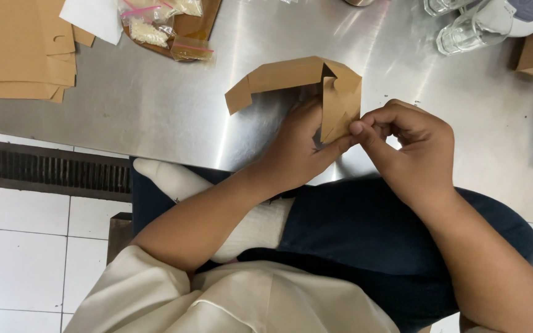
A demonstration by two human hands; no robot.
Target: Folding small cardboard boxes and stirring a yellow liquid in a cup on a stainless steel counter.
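Both hands pinch a half-folded brown carton (316,86) just above the steel table (155,105): the left hand (297,148) grips its lower flap, the right hand (411,145) pinches the flap's edge; uneven pressure could crease or tear the thin card

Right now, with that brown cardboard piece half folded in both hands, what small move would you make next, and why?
Probably press the pinched corner flap inward. The left hand holds the brown cardboard piece from beneath, the right hand pinches its near corner, and the long strip on the left side hangs loose above the metal table.
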